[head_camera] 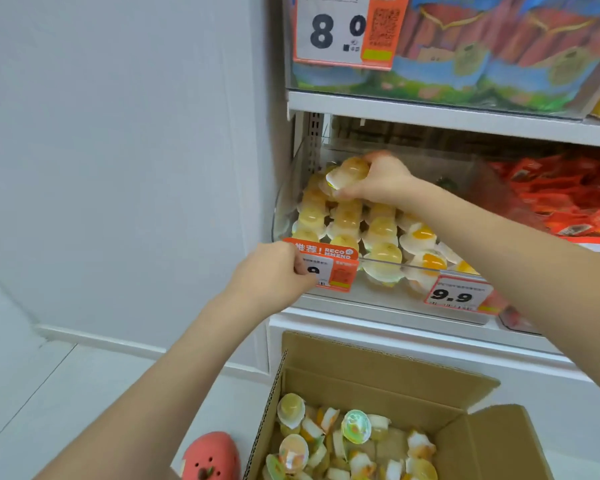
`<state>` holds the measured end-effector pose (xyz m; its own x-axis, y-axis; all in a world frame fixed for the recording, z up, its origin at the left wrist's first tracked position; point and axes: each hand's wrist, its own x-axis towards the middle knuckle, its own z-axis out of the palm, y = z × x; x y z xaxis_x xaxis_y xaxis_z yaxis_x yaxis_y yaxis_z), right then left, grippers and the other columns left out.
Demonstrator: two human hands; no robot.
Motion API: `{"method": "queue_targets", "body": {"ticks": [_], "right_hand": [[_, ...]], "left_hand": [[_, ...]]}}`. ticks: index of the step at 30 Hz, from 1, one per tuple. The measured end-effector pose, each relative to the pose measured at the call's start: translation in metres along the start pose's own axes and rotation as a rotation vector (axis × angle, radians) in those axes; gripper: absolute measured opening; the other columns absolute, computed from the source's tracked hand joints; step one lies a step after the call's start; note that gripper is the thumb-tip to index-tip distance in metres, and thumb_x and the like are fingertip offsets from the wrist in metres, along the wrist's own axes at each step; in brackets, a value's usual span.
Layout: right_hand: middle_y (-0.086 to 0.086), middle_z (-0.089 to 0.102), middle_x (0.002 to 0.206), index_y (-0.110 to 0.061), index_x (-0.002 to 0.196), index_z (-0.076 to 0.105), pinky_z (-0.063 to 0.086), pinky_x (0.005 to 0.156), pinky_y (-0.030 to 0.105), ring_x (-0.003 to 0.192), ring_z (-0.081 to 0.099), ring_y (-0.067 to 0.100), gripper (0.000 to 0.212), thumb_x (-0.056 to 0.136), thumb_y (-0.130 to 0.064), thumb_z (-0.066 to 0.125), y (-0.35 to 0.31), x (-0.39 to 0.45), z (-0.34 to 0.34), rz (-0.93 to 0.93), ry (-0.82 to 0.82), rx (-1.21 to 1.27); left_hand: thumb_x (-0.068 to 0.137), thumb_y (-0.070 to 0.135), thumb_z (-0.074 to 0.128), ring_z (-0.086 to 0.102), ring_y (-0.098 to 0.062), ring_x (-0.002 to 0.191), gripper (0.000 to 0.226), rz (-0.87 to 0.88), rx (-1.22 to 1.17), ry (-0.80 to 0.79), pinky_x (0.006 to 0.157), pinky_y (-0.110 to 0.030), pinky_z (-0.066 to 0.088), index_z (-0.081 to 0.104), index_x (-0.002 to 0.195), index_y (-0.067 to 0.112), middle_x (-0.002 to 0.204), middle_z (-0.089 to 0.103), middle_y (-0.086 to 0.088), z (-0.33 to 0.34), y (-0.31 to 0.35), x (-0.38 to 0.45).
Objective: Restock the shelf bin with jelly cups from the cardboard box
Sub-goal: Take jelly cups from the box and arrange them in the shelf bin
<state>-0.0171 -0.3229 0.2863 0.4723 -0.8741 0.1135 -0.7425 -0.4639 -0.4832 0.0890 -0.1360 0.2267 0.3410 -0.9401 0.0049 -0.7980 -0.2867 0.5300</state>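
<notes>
The right hand (378,180) is inside the clear shelf bin (286,202), its grip closed around a small handful of jelly cups (349,174) held above the back-left rows. The left hand (274,271) pinches the orange price tag (329,266) at the bin's front lip, apparently steadying the bin. To complete this step well, lower the handful until it is close to the stocked cups, release it toward the rear, then set each cup dome up so the rows stay even. Keep the left grip on the front edge while placing, since the bin appears tilted forward and may shift. The stocked cups (381,237) are small, domed, translucent plastic shells with flat white rims; the fill is pale yellow, and some show an orange fruit centre. The smooth, rounded shells are likely to slide against each other, so avoid dropping them from height. The bin wall is transparent, glossy and rigid. The cardboard box (378,375) stands open on the floor below the shelf, matte brown with raised flaps, still holding many loose cups (355,427) lying at mixed angles, some with iridescent foil lids.
</notes>
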Motion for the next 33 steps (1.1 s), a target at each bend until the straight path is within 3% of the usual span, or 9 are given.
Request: {"method": "queue_targets", "body": {"ticks": [7,11,14,22,26,29,33], "right_hand": [[0.011,0.042,0.145,-0.01,0.147,0.029,0.043,0.092,0.032,0.13,0.043,0.029,0.096,0.072,-0.046,0.079,0.001,0.022,0.023,-0.032,-0.091,-0.171],[0.01,0.043,0.143,-0.01,0.144,0.033,0.044,0.085,0.029,0.128,0.045,0.028,0.096,0.068,-0.036,0.084,0.004,0.023,0.038,-0.067,-0.098,-0.13],[0.01,0.048,0.138,-0.01,0.14,0.039,0.042,0.09,0.029,0.125,0.047,0.028,0.088,0.067,-0.029,0.085,0.006,0.023,0.048,-0.071,-0.058,-0.095],[0.008,0.054,0.133,-0.015,0.136,0.043,0.048,0.09,0.035,0.12,0.052,0.027,0.084,0.066,-0.035,0.085,0.015,0.013,0.052,-0.041,0.022,-0.016],[-0.004,0.061,0.113,-0.017,0.118,0.055,0.045,0.081,0.024,0.099,0.055,0.01,0.052,0.075,-0.03,0.08,0.017,-0.039,0.029,-0.153,0.243,0.177],[-0.008,0.062,0.094,-0.017,0.101,0.061,0.046,0.076,0.023,0.086,0.057,0.011,0.024,0.082,-0.022,0.074,0.032,-0.109,0.016,-0.309,0.429,0.276],[-0.003,0.06,0.084,-0.015,0.095,0.061,0.043,0.071,0.016,0.078,0.054,0.011,0.018,0.082,-0.007,0.071,0.073,-0.194,0.03,-0.37,0.454,0.288]], "left_hand": [[0.083,0.032,0.063,0.062,-0.017,0.088,0.013,0.055,-0.04,-0.034,0.08,-0.039,0.054,0.061,0.089,0.02,0.093,0.063,0.006,0.003,-0.014,0.004],[0.085,0.026,0.061,0.06,-0.019,0.095,0.013,0.072,-0.016,-0.037,0.083,-0.039,0.052,0.059,0.096,0.02,0.102,0.062,0.003,0.005,-0.015,0.004],[0.087,0.021,0.058,0.061,-0.022,0.093,0.01,0.07,-0.009,-0.002,0.082,-0.04,0.053,0.063,0.095,0.017,0.098,0.064,-0.001,0.006,-0.013,0.005],[0.086,0.015,0.056,0.06,-0.022,0.096,0.016,0.076,0.014,0.009,0.084,-0.039,0.053,0.062,0.1,0.019,0.103,0.063,0.0,0.007,-0.015,0.003],[0.087,0.019,0.055,0.059,-0.02,0.097,0.02,0.108,0.127,0.029,0.08,-0.037,0.052,0.058,0.107,0.02,0.108,0.061,0.002,0.008,-0.01,-0.006],[0.089,0.024,0.055,0.06,-0.02,0.094,0.019,0.151,0.169,0.018,0.077,-0.034,0.051,0.056,0.108,0.021,0.108,0.061,0.003,0.016,-0.005,-0.014],[0.091,0.021,0.05,0.06,-0.019,0.093,0.016,0.246,0.21,-0.041,0.072,-0.03,0.048,0.056,0.105,0.023,0.103,0.063,0.004,0.052,0.001,-0.03]]}}
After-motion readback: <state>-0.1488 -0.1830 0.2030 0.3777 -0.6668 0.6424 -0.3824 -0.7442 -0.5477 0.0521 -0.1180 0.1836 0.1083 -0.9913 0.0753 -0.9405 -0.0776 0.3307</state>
